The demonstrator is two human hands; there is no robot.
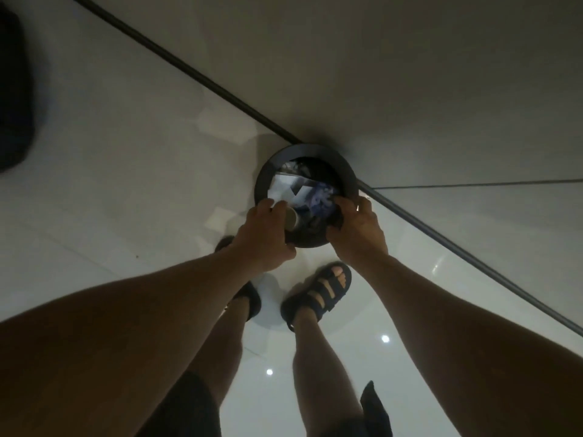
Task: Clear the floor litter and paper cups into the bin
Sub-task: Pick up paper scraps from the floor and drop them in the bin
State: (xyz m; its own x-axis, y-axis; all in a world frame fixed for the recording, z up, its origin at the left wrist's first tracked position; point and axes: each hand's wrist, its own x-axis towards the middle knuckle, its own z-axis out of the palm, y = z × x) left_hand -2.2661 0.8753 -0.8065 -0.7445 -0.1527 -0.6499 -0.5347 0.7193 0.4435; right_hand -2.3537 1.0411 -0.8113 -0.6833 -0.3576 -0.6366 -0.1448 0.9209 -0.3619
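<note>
Head view: a round black bin (315,151) is set on the white floor (126,184), against the wall (410,74). A paper cup (291,218) is held over the near left rim by the left hand (265,234), fingers curled round it. The right rim is gripped by the right hand (359,231), fingers curled over it. White paper (284,187) is seen inside the bin.
</note>
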